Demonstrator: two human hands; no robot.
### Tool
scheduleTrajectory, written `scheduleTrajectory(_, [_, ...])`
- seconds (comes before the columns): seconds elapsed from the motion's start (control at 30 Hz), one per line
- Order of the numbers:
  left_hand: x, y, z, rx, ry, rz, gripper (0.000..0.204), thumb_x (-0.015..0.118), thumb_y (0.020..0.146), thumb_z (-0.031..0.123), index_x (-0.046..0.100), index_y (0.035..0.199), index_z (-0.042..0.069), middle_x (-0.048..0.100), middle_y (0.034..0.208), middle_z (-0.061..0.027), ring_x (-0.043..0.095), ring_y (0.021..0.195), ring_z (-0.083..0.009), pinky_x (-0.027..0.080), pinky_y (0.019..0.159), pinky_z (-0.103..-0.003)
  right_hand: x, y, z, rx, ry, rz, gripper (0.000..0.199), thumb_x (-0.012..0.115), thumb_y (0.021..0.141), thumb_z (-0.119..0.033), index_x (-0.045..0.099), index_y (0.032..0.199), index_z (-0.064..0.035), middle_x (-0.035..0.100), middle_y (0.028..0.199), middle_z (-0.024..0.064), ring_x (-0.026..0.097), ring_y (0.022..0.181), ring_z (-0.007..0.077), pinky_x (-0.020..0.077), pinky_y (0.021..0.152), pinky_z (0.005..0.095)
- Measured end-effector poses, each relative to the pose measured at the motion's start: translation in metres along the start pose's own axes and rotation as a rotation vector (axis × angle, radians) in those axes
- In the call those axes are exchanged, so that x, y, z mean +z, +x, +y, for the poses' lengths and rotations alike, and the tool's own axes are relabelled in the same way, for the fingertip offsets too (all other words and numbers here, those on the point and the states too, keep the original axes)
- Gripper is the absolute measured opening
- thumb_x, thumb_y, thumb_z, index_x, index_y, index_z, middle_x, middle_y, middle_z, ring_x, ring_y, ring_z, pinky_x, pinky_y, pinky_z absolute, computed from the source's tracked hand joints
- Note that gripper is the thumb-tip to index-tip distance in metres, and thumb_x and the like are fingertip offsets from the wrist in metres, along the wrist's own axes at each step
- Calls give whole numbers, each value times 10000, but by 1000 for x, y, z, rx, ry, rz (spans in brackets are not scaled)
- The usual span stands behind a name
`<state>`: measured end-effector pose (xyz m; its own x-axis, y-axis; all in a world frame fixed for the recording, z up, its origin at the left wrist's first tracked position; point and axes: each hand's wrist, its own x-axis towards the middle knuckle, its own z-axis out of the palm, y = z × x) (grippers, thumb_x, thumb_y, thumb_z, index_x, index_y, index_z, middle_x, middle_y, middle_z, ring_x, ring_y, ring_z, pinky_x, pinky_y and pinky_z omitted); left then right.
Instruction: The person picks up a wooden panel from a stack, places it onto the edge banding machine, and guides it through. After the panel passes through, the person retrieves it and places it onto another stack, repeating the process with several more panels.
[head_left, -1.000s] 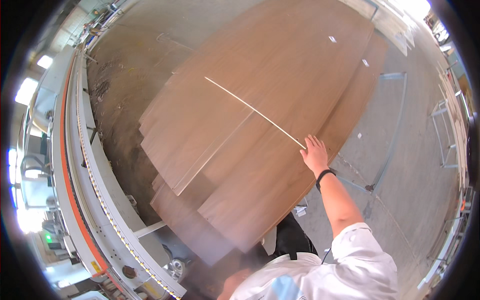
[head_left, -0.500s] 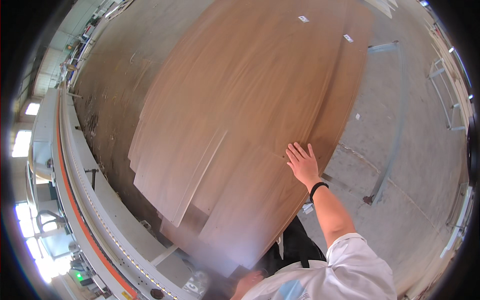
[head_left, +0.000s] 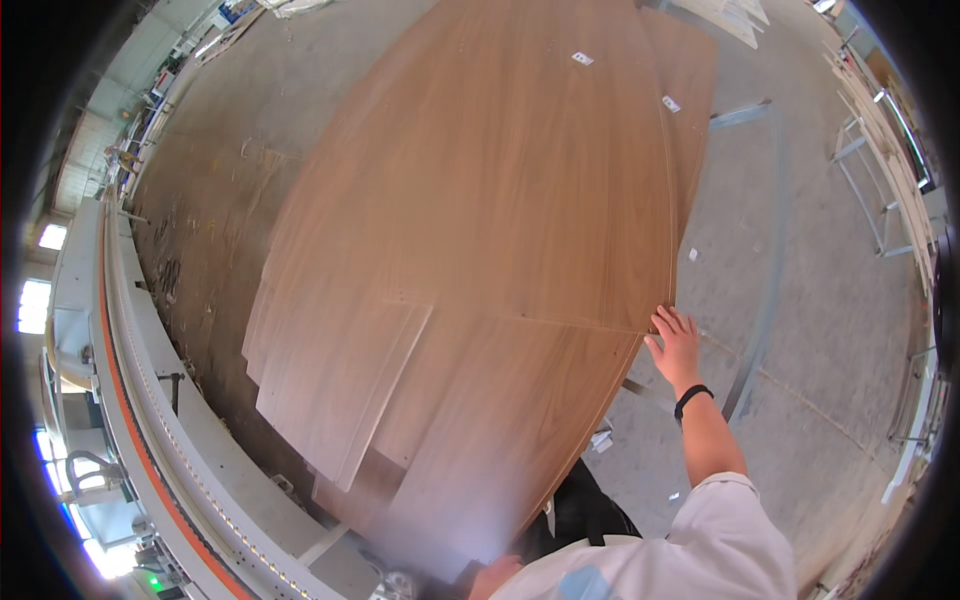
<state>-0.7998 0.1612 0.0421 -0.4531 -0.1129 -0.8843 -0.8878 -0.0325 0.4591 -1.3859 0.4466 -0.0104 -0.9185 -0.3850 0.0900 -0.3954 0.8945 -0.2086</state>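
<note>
While the left hand (head_left: 497, 577) shows only blurred at the lower edge, fingers unreadable, the right hand (head_left: 675, 345) lies flat, fingers spread, its fingertips touching the stacked brown wood panels' (head_left: 500, 230) right edge.

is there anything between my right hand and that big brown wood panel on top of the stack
Nothing visible. The right hand is already at the right edge of the top wood panel, fingers touching it. The left hand is low by the body, blurred.
</note>
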Motion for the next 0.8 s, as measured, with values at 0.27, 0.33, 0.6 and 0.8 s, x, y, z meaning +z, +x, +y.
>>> scheduleTrajectory(0.27, [-6, 31, 2, 42, 63, -7, 279, 586, 969, 237, 681, 1175, 75, 715, 1041, -106, 686, 916, -244, 547, 801, -363, 43, 29, 45, 1239, 1209, -170, 682, 581, 926, -645, 561, 1366, -124, 616, 1335, 52, 596, 1197, 268, 502, 948, 507])
scheduleTrajectory(0.33, [-7, 35, 0, 51, 78, -7, 276, 587, 970, 229, 680, 1174, 68, 714, 1030, -108, 686, 904, -242, 548, 792, -362, 46, 32, 43, 1241, 1165, -154, 715, 538, 910, -719, 583, 1335, -146, 620, 1278, 12, 627, 1074, 243, 502, 917, 483])
scheduleTrajectory(0.6, [-12, 46, -28, 158, 197, -18, 264, 587, 977, 197, 674, 1170, 39, 711, 987, -116, 686, 854, -236, 553, 757, -356, 49, 29, 52, 1173, 1146, -185, 603, 545, 924, -698, 667, 1150, -152, 674, 1062, -12, 616, 903, 171, 492, 725, 392])
scheduleTrajectory(0.8, [-29, 67, -109, 861, 904, -1, 256, 587, 981, 173, 669, 1167, 18, 709, 955, -123, 686, 817, -232, 556, 731, -351, 27, 12, 0, 1146, 1161, -152, 594, 552, 921, -696, 660, 1138, -154, 693, 1051, 8, 624, 872, 169, 476, 706, 389])
